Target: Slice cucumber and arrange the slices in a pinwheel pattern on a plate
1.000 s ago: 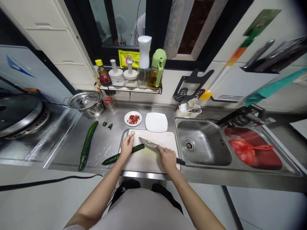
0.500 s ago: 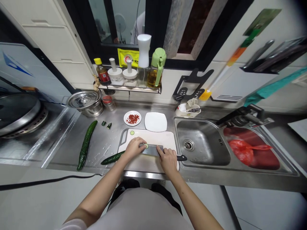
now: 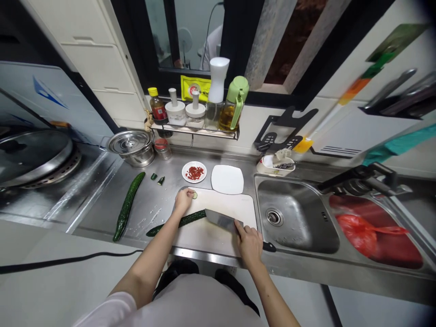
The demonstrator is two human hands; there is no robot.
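A white cutting board [image 3: 225, 227] lies on the steel counter in front of me. A long cucumber [image 3: 177, 222] rests across its left edge. My right hand [image 3: 250, 245] grips a cleaver [image 3: 223, 220], whose blade lies against the cucumber's cut end. My left hand [image 3: 184, 200] is at the board's far left corner, fingertips pinched on a cucumber slice [image 3: 195, 195].
A second whole cucumber [image 3: 128, 205] and two cut ends [image 3: 157, 178] lie to the left. Behind the board are a dish of red chilies [image 3: 194, 172] and an empty white plate [image 3: 227, 179]. A pot [image 3: 131, 147] stands at the back left, a sink [image 3: 289, 218] to the right.
My left hand left the knife blade and moved to the board's far left corner with a slice. The cleaver came back to the cucumber's cut end. The camera shifted a little.
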